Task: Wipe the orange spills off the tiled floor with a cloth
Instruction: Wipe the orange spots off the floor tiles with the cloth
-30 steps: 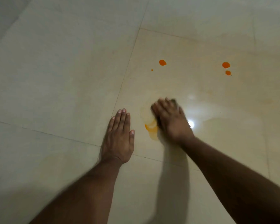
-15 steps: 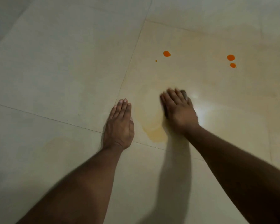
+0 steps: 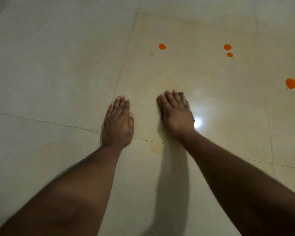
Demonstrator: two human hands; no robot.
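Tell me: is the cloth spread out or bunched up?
Cannot tell. The right hand lies flat over the cloth; only a dark edge shows past the fingers.

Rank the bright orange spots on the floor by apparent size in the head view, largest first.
1. Far-right blob, clearly largest.
2. Left spot and upper right spot: too alike to rank.
3. Small spot below the upper right one.
4. Tiny speck.
Nearness may inflate the far-right blob.

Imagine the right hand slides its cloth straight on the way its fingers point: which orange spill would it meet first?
Probably the lone orange drop ahead; the right hand and its cloth point that way.
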